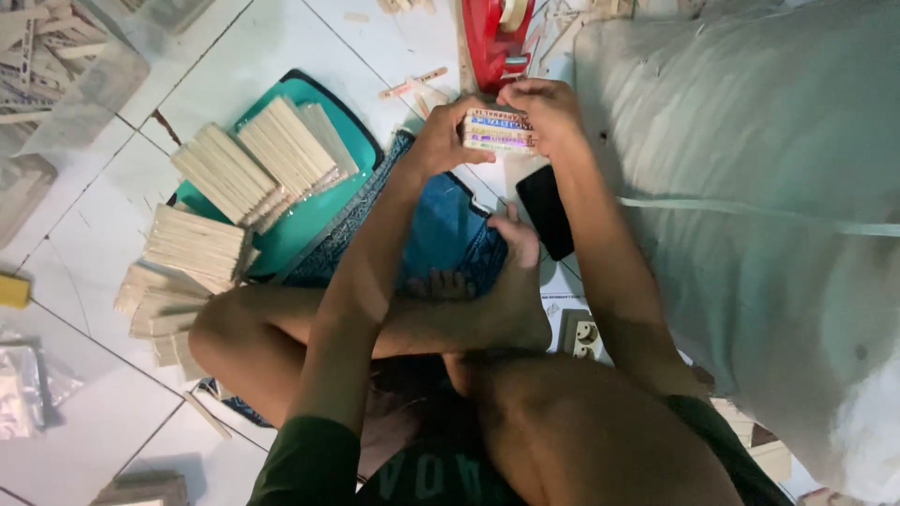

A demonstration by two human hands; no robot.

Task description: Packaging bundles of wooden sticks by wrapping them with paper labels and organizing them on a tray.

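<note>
Between both hands (448,136) (548,108): stick bundle (497,131), long axis left-right, fingers clamped on ends.

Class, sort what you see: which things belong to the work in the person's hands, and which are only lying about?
In the work: bundle of wooden sticks, left hand, right hand, red tape dispenser, stick stacks on the teal tray.

Lying about: black phone, white sack, wall socket, yellow block.

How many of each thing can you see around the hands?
Hands: 2, left hand and right hand, both on the stick bundle
Stick bundle held: 1
Red tape dispenser: 1
Teal tray: 1
Black phone: 1
Total: 6
</note>
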